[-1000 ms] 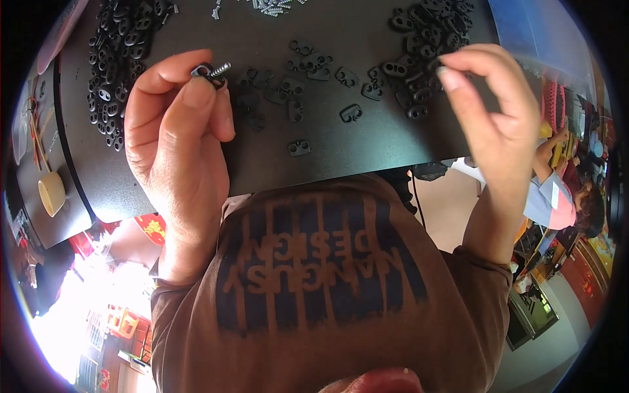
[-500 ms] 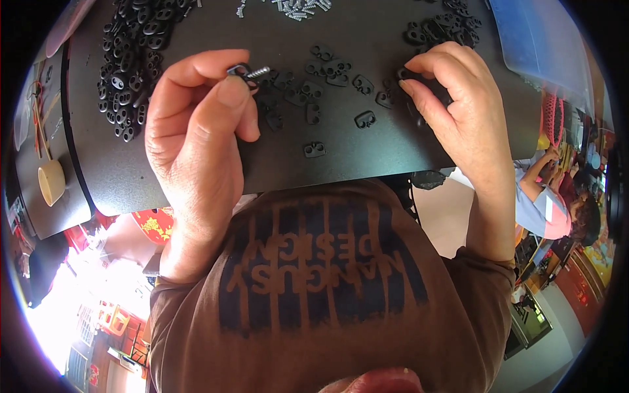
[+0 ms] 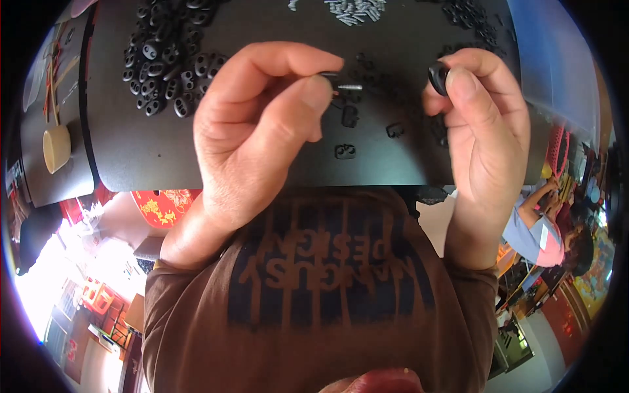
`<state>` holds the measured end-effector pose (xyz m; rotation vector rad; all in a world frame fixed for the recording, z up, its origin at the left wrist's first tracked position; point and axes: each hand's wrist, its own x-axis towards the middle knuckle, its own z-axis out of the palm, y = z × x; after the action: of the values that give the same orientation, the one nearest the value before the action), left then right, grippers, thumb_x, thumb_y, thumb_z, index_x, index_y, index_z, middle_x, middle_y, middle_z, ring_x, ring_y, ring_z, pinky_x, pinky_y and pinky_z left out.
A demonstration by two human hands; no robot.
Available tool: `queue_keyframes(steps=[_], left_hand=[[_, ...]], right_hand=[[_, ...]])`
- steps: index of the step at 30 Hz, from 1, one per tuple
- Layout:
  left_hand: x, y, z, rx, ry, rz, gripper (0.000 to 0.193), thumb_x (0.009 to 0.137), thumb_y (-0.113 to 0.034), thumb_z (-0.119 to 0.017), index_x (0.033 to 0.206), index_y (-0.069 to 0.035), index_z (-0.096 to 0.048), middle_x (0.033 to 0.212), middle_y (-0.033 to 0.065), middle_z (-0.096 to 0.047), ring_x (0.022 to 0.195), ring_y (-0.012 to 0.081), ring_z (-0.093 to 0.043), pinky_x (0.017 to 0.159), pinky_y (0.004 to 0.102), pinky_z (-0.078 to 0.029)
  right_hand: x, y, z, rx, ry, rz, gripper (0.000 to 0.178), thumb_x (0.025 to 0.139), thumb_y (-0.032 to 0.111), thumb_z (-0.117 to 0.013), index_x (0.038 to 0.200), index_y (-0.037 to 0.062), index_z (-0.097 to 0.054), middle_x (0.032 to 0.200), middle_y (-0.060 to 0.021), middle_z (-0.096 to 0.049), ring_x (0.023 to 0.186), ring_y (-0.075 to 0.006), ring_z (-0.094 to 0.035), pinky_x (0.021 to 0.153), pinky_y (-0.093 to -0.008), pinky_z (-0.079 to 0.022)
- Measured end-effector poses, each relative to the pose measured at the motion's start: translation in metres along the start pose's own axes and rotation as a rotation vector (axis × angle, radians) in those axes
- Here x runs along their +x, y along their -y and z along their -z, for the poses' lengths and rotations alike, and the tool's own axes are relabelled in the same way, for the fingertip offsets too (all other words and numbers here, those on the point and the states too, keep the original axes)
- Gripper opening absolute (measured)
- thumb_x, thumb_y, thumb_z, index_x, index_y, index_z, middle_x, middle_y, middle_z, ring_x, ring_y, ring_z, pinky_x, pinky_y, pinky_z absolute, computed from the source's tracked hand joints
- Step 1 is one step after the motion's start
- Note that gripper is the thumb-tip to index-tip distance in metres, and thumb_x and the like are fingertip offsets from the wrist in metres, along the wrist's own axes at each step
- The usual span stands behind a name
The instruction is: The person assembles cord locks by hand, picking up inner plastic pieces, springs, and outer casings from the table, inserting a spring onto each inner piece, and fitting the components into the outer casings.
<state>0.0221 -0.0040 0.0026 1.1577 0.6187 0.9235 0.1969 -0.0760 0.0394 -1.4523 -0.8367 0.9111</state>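
My left hand [image 3: 255, 128] pinches a small black plastic cord lock piece, mostly hidden by the fingers. A thin metal spring [image 3: 351, 87] sticks out of that piece toward the right. Across a gap, my right hand [image 3: 488, 111] holds a glossy black oval cord lock shell [image 3: 438, 77] upright between thumb and fingers. Beneath and between the hands, several loose black two-holed pieces [image 3: 345, 151] are scattered over the dark table [image 3: 262, 173].
A heap of black two-holed shells [image 3: 164, 62] covers the table's far left. Metal springs [image 3: 356, 10] lie at the far middle, smaller black pieces [image 3: 466, 19] at far right. Bluish translucent plastic [image 3: 550, 65] stands along the right edge. Another person [image 3: 540, 229] is at right.
My right hand has lifted a black oval shell off the table and turned it up. My left hand, with the piece and spring, has moved right, and the spring now points level.
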Motion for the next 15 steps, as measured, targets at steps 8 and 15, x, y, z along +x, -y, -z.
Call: queue_keyframes(steps=[8, 15], left_hand=[[0.0, -0.003, 0.004, -0.101, -0.025, 0.08, 0.017, 0.084, -0.008, -0.054, 0.097, 0.003, -0.054, 0.07, 0.0017, -0.053, 0.055, 0.0067, -0.044, 0.054, 0.0194, -0.037], [0.002, -0.003, 0.004, -0.165, -0.051, 0.059, 0.015, 0.083, -0.007, -0.054, 0.095, 0.003, -0.055, 0.069, 0.0024, -0.054, 0.054, 0.007, -0.045, 0.053, 0.0188, -0.037]], right_hand=[[0.005, -0.01, -0.038, 0.474, 0.15, -0.229, 0.02, 0.086, 0.017, -0.053, 0.096, 0.0005, -0.053, 0.078, -0.0076, -0.054, 0.067, -0.0144, -0.046, 0.063, -0.0273, -0.038], [0.003, -0.011, -0.047, 0.405, 0.111, -0.17, 0.018, 0.085, 0.015, -0.054, 0.095, 0.0001, -0.054, 0.079, -0.0061, -0.059, 0.067, -0.0119, -0.053, 0.063, -0.0251, -0.043]])
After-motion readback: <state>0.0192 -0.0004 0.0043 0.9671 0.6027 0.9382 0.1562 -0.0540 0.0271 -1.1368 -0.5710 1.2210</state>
